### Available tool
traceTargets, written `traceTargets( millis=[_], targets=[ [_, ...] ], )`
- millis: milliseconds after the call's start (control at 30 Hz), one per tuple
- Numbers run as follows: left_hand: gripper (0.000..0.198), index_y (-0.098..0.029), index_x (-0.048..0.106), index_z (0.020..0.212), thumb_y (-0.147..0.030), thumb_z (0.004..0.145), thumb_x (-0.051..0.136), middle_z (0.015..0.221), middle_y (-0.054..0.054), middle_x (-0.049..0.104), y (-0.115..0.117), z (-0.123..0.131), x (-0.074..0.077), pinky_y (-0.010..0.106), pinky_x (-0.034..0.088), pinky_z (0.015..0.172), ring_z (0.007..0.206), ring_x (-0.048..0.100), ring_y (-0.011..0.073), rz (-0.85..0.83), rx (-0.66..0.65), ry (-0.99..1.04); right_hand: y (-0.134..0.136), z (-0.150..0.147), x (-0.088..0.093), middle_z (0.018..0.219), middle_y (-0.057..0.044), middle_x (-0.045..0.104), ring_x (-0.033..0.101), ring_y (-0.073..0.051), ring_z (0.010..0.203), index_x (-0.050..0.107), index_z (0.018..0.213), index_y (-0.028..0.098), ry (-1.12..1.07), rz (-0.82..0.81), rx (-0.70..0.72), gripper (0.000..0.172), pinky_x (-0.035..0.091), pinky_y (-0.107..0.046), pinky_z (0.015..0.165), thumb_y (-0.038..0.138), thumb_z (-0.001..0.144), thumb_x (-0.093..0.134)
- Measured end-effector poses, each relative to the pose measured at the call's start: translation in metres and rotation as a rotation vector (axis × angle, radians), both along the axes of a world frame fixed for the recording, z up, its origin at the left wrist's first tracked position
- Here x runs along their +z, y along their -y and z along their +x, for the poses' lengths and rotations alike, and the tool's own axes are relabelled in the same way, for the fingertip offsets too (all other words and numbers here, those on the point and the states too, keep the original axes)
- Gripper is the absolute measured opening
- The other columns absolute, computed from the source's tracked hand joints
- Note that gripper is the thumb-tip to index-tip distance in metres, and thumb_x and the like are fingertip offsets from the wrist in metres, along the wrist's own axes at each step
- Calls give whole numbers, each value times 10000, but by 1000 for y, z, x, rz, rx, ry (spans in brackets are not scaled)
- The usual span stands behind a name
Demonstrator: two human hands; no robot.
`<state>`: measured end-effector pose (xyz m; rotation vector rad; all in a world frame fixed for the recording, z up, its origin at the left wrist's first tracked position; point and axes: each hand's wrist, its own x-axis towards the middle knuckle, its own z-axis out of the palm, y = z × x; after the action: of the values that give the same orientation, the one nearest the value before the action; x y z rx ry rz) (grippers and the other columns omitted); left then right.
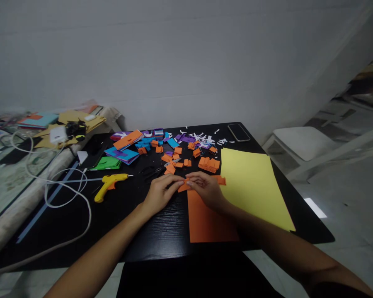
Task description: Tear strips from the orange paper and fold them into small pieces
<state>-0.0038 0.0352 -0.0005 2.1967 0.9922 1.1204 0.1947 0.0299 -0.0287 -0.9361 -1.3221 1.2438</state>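
Between my two hands, low over the black table, is a small piece of orange paper (182,188). My left hand (162,191) pinches its left side with thumb and fingertips. From the right, my right hand (207,188) closes its fingertips on the same piece. Under my right hand and forearm lies a large orange sheet (209,225), partly covered. Just beyond my hands are small folded orange pieces (170,168) in a loose scatter, with a stack of orange pieces (209,164) to their right. Dark-handled scissors (151,173) rest left of the scatter.
A large yellow sheet (255,186) covers the table's right part. A yellow glue gun (110,186) lies at left near a white cable (88,207). Folded coloured papers (129,140), white scraps (205,138) and a phone (238,132) sit farther back. A white chair (295,142) stands at right.
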Motion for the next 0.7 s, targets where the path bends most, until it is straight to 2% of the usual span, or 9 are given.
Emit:
traceTargets(
  millis=[167, 300, 467, 700],
  targets=[
    [141, -200, 742, 1012, -284, 959, 641, 952, 46, 771, -1, 0, -2, 266, 543, 786, 854, 706, 163, -46, 18, 1, 0, 1, 1, 818, -21, 752, 745, -191, 809, 703, 1029, 216, -2, -23, 14, 291, 620, -348, 784, 371, 798, 787],
    [184, -196, 738, 1046, -327, 935, 670, 923, 42, 767, -2, 1, -4, 264, 545, 746, 818, 707, 168, -152, 58, 35, 0, 1, 0, 816, -21, 753, 749, -196, 814, 685, 1024, 219, -2, -29, 4, 296, 622, -352, 789, 366, 792, 795],
    [182, -194, 737, 976, -350, 946, 649, 899, 32, 756, -4, 1, -3, 254, 509, 723, 806, 680, 163, -240, 41, -2, 0, 0, -2, 822, -24, 750, 749, -194, 813, 684, 1025, 218, 8, -17, 2, 304, 621, -349, 785, 384, 794, 792],
    [221, -180, 676, 955, -350, 1002, 542, 851, 24, 686, -1, 1, 3, 261, 480, 741, 780, 622, 151, -174, 3, -81, 1, -1, 0, 823, -26, 748, 748, -194, 826, 676, 998, 215, 3, -12, -12, 305, 620, -347, 796, 410, 793, 790]
  ],
)
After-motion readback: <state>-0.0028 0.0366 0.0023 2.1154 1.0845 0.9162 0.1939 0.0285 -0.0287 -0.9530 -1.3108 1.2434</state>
